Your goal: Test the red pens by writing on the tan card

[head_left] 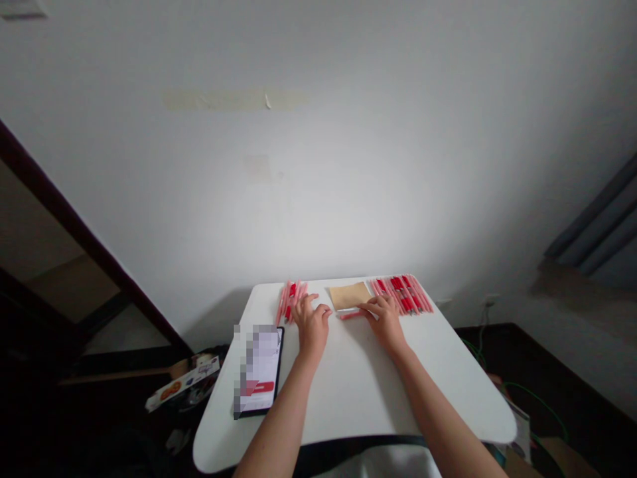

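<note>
My right hand (387, 323) has its fingers closed on a pink pen (351, 315), which lies almost level just below a tan piece of paper (348, 296). My left hand (312, 324) hovers with fingers apart at the right side of a small row of pink and red pens (286, 302), partly covering them. Its thumb points toward the held pen but is separate from it. A larger row of pink and red pens (411, 299) lies side by side beyond and right of my right hand.
A phone (263, 375) with a lit, partly blurred screen lies on the left of the white table (358, 392). The wall (318, 219) rises right behind the table. Boxes and clutter (184, 385) are on the floor at left, and a green cable (542, 398) runs at right.
</note>
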The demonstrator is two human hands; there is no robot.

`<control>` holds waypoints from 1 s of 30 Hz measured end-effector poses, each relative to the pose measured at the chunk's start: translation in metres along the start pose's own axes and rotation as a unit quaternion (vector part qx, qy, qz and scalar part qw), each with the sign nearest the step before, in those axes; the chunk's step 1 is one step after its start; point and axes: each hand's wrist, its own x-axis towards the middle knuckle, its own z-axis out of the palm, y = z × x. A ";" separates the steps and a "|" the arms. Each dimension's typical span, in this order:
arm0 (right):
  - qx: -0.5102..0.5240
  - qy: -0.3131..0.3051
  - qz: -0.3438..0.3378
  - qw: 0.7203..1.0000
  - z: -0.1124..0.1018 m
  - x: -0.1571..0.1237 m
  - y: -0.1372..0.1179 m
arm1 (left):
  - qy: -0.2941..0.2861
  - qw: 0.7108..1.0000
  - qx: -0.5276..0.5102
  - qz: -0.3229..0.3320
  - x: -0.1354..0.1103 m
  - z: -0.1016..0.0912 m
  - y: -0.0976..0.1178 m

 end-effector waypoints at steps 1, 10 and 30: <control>0.001 -0.001 0.000 1.000 0.000 0.000 -0.001 | 0.001 1.000 -0.001 0.004 0.000 0.000 0.000; 0.003 -0.005 -0.002 1.000 -0.002 0.001 -0.005 | -0.015 1.000 -0.003 0.014 0.000 -0.001 0.004; -0.010 -0.016 -0.008 1.000 -0.002 0.000 -0.014 | -0.024 0.999 -0.032 0.004 -0.004 0.007 0.006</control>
